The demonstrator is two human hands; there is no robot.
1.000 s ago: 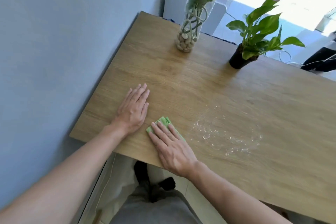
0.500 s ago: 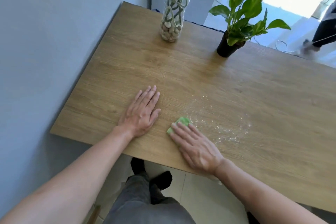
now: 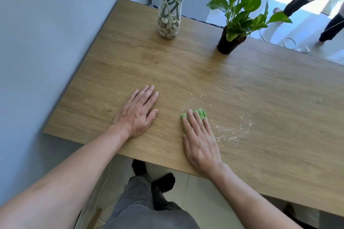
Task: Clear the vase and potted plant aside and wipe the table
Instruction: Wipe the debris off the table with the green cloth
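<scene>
A view from above looks down at a wooden counter (image 3: 204, 72) set against a pale blue wall (image 3: 46, 42) on the left. The person's left hand (image 3: 136, 112) lies flat on the wood, palm down, fingers straight and close together, with nothing under it or in it. Beyond it, near the counter's far edge, stands a tall clear glass vase (image 3: 170, 3) with pale pebbles in its bottom and green stems rising out of the top of the view. To the right of the left hand and a little apart from it, the right hand (image 3: 200, 140) is also spread flat, palm down, pressing a folded green cloth (image 3: 197, 114) onto the counter; the cloth shows past the fingertips and along the thumb side. Just right of the cloth, pale crumbs and a powdery smear (image 3: 230, 130) are scattered on the wood. Farther back and right, a potted plant (image 3: 240, 15) with broad green leaves stands upright in a small black pot, well apart from the vase. At the far right, beyond the counter, another person's legs (image 3: 316, 0) stand on a bright floor.
</scene>
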